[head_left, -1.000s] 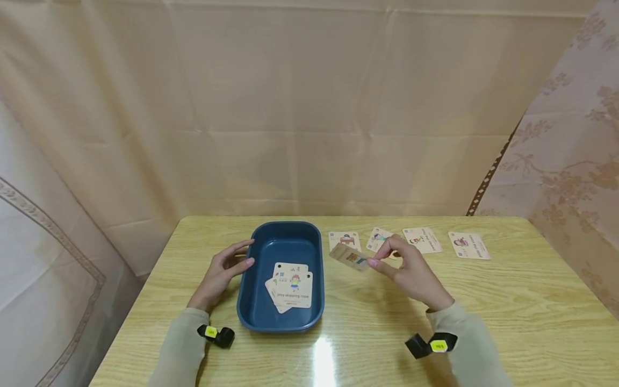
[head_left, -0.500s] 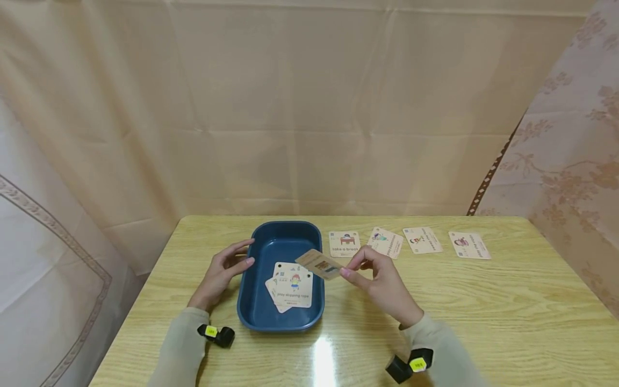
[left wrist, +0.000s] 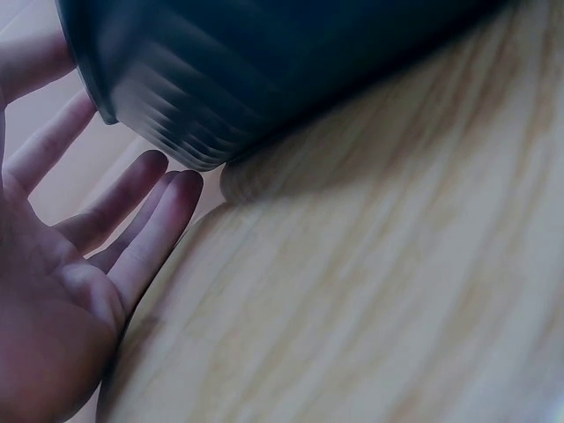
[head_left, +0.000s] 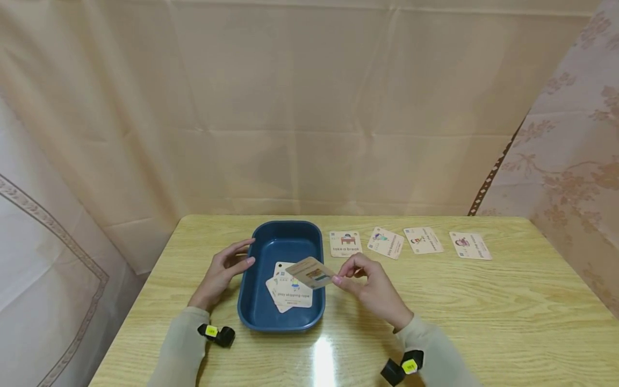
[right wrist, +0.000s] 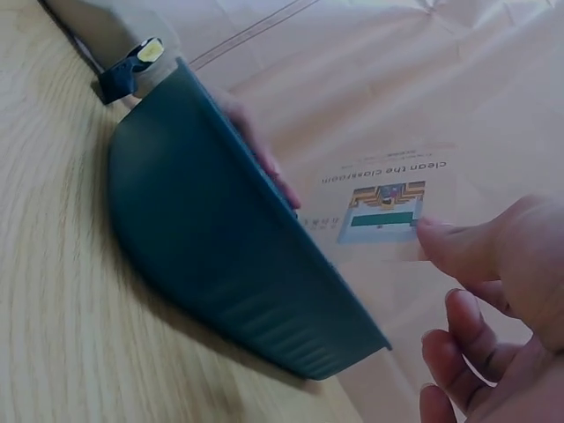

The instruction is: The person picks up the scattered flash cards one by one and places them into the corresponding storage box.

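Right hand point(head_left: 369, 282), forearm angled in from the near edge of the table point(head_left: 483, 322), is seen pinching a card point(head_left: 311, 272) tilted above the right rim of the blue tray point(head_left: 280, 322), while the left hand point(head_left: 223, 271) is rested with relaxed fingers against the tray's left wall.

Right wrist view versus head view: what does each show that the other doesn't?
Only the right wrist view lets you read the held card: "clean the classroom". Only the head view shows four cards in a row on the table and the cards lying in the tray. Both show the right hand pinching that card over the blue tray, and the left hand at the tray's far side.
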Demonstrator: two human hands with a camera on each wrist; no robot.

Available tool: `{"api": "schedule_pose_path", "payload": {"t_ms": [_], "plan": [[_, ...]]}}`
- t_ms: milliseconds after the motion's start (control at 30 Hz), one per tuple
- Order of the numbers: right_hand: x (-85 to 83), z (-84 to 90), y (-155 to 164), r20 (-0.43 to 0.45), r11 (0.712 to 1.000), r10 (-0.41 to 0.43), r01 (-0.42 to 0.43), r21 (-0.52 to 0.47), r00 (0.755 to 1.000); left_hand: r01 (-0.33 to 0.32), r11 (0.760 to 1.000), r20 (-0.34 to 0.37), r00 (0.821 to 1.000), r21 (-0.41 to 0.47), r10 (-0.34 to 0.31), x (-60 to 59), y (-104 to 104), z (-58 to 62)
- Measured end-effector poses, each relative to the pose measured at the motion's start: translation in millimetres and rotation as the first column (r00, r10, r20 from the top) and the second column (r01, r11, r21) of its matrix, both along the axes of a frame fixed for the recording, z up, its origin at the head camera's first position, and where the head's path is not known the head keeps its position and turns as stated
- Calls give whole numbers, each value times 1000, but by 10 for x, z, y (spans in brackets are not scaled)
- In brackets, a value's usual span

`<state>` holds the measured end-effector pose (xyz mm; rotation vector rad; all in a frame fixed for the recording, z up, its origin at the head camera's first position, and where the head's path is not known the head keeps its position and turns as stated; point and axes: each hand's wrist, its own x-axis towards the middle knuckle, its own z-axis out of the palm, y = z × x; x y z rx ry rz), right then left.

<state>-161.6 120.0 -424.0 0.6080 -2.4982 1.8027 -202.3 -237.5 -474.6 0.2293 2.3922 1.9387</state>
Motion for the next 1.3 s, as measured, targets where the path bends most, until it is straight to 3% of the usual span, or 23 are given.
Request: {"api": "schedule_pose_path", "payload": {"t_ms": [1300], "plan": [[-10, -49, 21, 13, 996, 34, -35, 81, 999, -9, 1000, -7, 1000, -12, 9, 3, 4, -6]]}}
